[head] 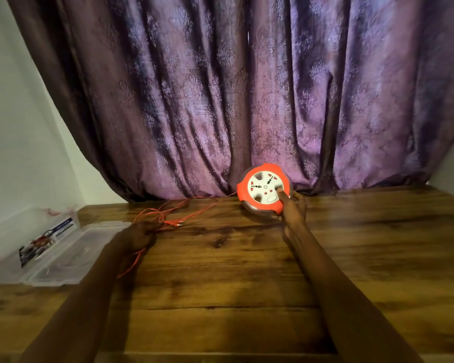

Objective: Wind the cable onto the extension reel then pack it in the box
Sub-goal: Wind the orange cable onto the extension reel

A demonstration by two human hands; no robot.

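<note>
At the far left of the bench sits the clear box, lid off beside it; its printed label is too blurred to read. The left hand has its fingers curled round loose orange cable, most of it still unwound. To the right, against the curtain, the right hand grips the tilted reel. Winding looks barely begun; next, turning the reel while feeding slack.
</note>
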